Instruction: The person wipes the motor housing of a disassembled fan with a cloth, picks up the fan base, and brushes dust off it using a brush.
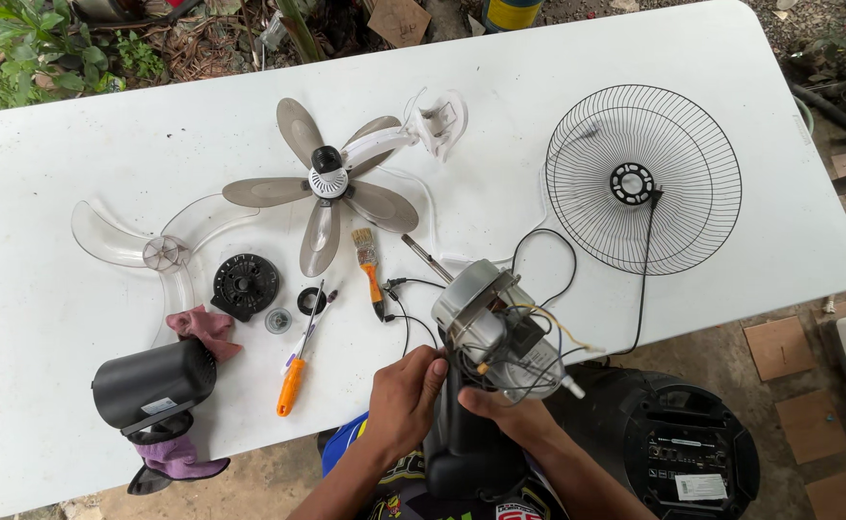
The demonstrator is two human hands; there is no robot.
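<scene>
Left hand (pixel 402 400) pinches the wiring on the fan motor (pixel 486 323); right hand (pixel 512 412) grips its black housing below. Loose wires at 3 o'clock could snag or tear off.

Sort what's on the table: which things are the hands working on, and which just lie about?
In hand:
left hand and right hand on the fan motor
black fan stand under it

Lying about:
wire guard
grey blade
clear blade
paintbrush
orange screwdriver
pink rag
</scene>
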